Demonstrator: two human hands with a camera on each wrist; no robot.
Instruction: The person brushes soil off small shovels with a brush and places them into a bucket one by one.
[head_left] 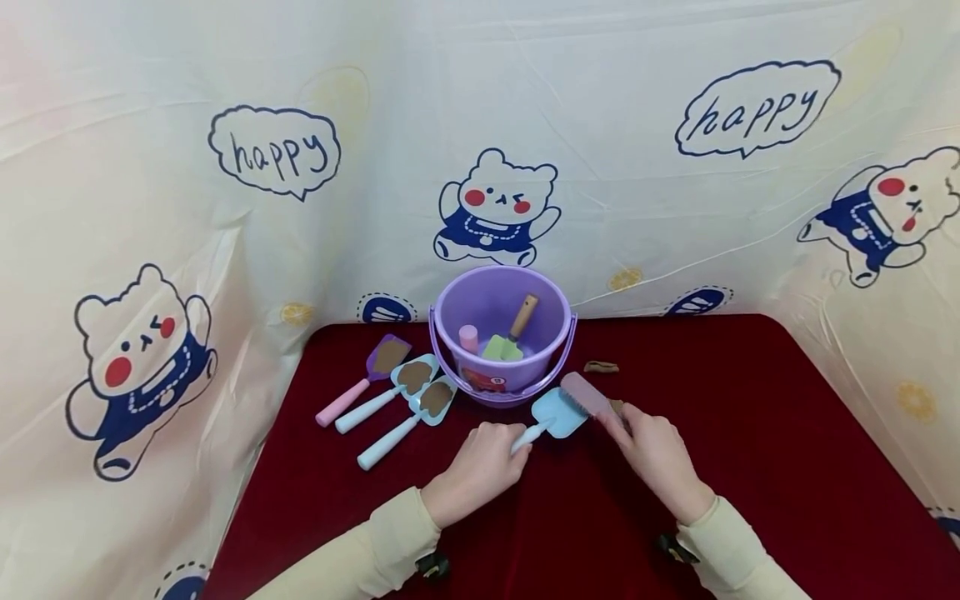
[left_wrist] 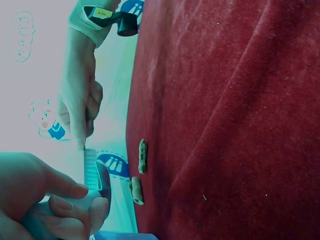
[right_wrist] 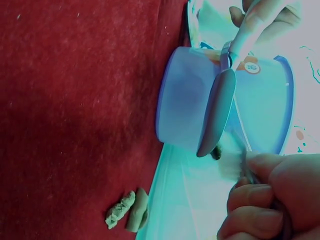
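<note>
In the head view my left hand [head_left: 483, 462] grips the handle of a light blue toy shovel [head_left: 557, 412], its blade raised in front of the bucket. My right hand [head_left: 660, 458] holds a pink brush [head_left: 585, 394], bristles against or close over the blade's right side. From the right wrist, a small dark lump [right_wrist: 216, 152] shows by the blade edge near the brush bristles [right_wrist: 231, 159]; whether it touches the blade, I cannot tell. Two brown clay-like rolls lie near the right hand, one of them a roll [head_left: 602, 367] behind it, the other partly hidden.
A purple bucket [head_left: 504, 375] stands at the back, holding a green shovel [head_left: 502, 347] with a wooden handle and a pink cylinder [head_left: 468, 337]. To its left lie a purple shovel [head_left: 387, 357] and two light blue shovels, brown material on their blades. Printed cloth [head_left: 375, 208] hangs behind the red-covered table [head_left: 750, 433].
</note>
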